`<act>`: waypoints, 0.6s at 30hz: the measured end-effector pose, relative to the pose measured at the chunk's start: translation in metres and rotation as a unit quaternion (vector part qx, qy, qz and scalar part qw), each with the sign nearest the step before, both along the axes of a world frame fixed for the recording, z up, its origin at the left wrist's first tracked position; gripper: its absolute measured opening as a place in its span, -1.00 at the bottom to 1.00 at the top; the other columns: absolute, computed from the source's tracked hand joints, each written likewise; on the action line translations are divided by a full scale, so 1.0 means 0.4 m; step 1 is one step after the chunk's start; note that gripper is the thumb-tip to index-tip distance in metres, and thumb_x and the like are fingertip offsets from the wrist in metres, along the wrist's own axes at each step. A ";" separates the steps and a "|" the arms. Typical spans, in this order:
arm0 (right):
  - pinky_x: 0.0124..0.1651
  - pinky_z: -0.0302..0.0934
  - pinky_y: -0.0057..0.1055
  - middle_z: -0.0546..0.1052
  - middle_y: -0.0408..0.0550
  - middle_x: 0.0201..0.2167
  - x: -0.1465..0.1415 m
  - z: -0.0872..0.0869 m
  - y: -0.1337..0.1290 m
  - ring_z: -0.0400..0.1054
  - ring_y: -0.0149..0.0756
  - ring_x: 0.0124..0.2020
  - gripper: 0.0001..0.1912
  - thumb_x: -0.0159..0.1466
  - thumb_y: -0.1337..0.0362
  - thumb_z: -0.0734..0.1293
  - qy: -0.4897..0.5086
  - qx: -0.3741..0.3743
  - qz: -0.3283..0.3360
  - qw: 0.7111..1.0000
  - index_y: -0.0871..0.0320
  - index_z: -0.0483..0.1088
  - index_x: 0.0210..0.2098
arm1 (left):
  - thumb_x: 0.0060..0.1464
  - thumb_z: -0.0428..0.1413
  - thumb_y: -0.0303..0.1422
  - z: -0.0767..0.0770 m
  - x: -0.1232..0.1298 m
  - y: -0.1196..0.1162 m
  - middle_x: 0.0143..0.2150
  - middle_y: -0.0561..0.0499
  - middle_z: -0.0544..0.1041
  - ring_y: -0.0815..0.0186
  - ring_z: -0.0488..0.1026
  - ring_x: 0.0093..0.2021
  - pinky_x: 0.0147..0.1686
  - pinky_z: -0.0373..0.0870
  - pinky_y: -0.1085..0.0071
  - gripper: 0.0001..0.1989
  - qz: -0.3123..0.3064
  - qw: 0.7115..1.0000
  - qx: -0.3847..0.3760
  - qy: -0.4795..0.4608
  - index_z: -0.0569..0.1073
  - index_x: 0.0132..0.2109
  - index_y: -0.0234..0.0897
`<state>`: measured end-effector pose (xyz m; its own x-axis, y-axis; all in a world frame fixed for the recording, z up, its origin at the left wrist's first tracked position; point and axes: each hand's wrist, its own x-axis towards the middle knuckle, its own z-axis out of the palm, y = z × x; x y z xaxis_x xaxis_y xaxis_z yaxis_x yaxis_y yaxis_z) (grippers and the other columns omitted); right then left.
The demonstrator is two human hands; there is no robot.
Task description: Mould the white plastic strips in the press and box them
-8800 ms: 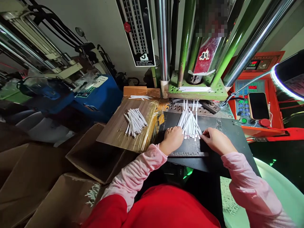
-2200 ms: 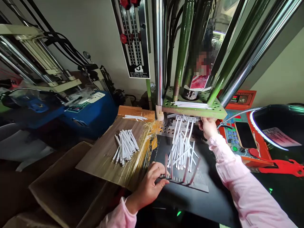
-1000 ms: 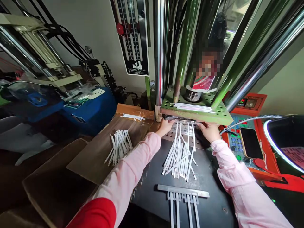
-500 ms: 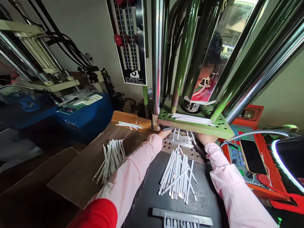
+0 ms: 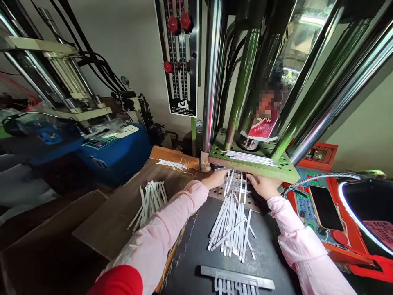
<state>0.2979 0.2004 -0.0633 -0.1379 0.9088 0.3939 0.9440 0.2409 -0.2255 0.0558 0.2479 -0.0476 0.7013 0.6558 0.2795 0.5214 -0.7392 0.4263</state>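
Under the green press plate (image 5: 254,164), my left hand (image 5: 216,178) reaches in from the left, its fingertips closed at the upper ends of thin white strips (image 5: 229,183). From the right, my right hand (image 5: 264,187) closes its fingertips at another few white strips (image 5: 245,192). The plate's edge and the angle partly hide both sets of fingers. These strips lie over the perforated metal bed and a metal mould. Just in front, a loose pile of white strips (image 5: 235,229) spreads on the black mat (image 5: 196,254). Nearer me is a toothed metal bar (image 5: 238,277).
More strips lie on the green plate and in a bundle (image 5: 153,200) on the brown board at left. A phone (image 5: 326,207) rests on the orange control box beside a ring light (image 5: 340,196). Steel columns (image 5: 211,82) flank the press.
My hands have come closer together and a little out from under the plate. The strips between them have shifted towards me, their near ends reaching the pile. The view has turned slightly left.
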 end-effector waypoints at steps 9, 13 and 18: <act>0.18 0.34 -0.19 0.58 0.01 0.05 -0.030 -0.002 -0.013 0.48 -0.12 0.07 -0.56 0.41 0.16 0.15 0.002 -0.030 0.056 0.998 0.07 0.47 0.16 | 0.23 -0.15 -0.63 0.012 0.018 -0.041 0.38 -0.09 0.32 0.26 0.28 0.35 0.35 0.22 0.25 -0.43 -0.013 0.997 0.039 0.073 0.31 0.32 -0.25; 0.12 0.38 -0.15 0.62 0.07 -0.04 -0.032 -0.008 -0.003 0.54 -0.08 -0.02 -0.55 0.41 0.17 0.13 0.002 -0.042 0.026 0.999 0.10 0.49 0.14 | 0.25 -0.15 -0.62 0.006 0.028 -0.027 0.37 -0.11 0.33 0.28 0.30 0.34 0.35 0.22 0.30 -0.46 -0.013 0.998 0.037 0.052 0.34 0.31 -0.30; 0.18 0.35 -0.19 0.59 0.03 0.02 -0.054 0.027 -0.019 0.50 -0.11 0.05 -0.58 0.38 0.23 0.17 0.027 -0.047 0.017 0.998 0.10 0.48 0.14 | 0.21 -0.15 -0.65 0.030 0.034 -0.034 0.38 -0.14 0.31 0.25 0.29 0.35 0.36 0.19 0.31 -0.45 -0.003 0.997 0.010 0.075 0.35 0.29 -0.39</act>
